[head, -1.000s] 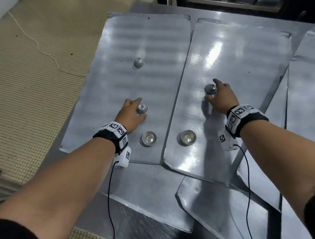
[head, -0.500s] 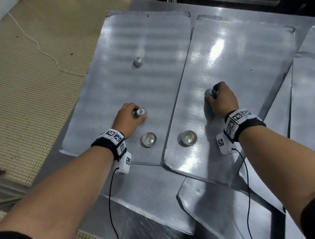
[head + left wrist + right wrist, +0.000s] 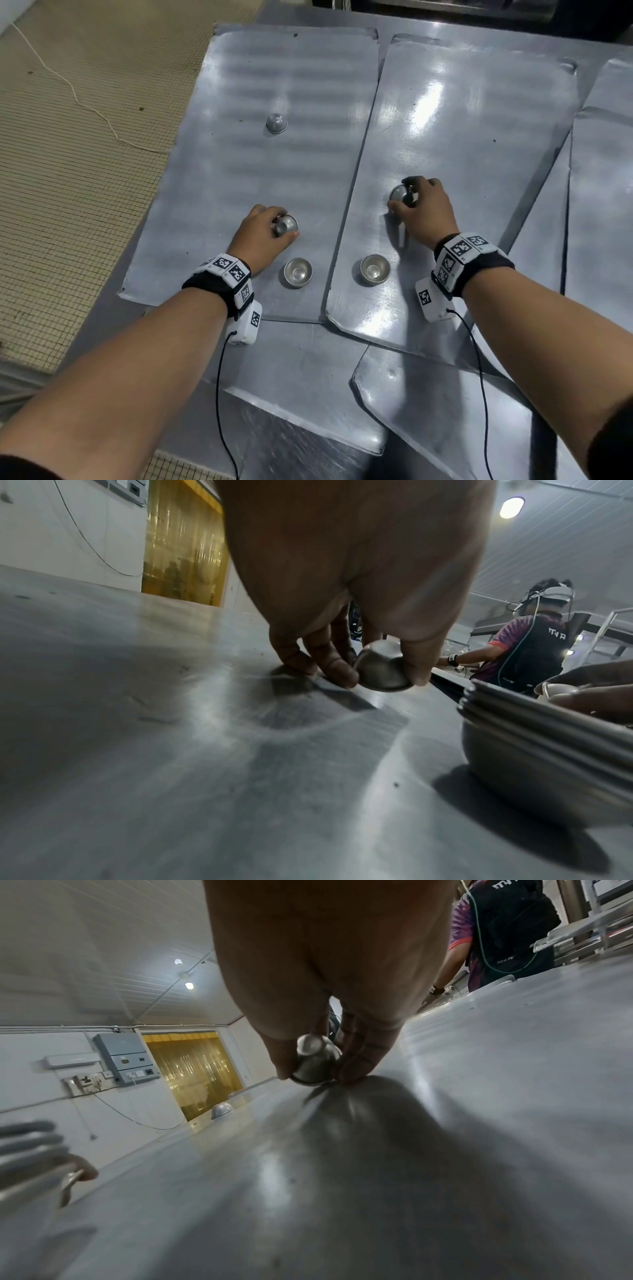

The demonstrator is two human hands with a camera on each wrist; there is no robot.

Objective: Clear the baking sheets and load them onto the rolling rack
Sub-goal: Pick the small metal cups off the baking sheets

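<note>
Left hand (image 3: 262,236) is pinching an inverted cup (image 3: 286,225); right hand (image 3: 423,210) is gripping another cup (image 3: 401,194), rim partly hidden. Overlapping sheets (image 3: 274,171) are leaving open surface beyond both hands.

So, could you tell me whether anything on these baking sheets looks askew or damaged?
Yes. The baking sheets lie overlapped at skewed angles rather than stacked square, and the nearest sheet has a small dent near its corner. One small metal cup sits upside down, far from the two upright cup stacks.

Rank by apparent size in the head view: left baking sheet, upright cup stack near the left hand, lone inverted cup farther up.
1. left baking sheet
2. upright cup stack
3. lone inverted cup, though it lies farther away, so this ranking is unsure.
</note>
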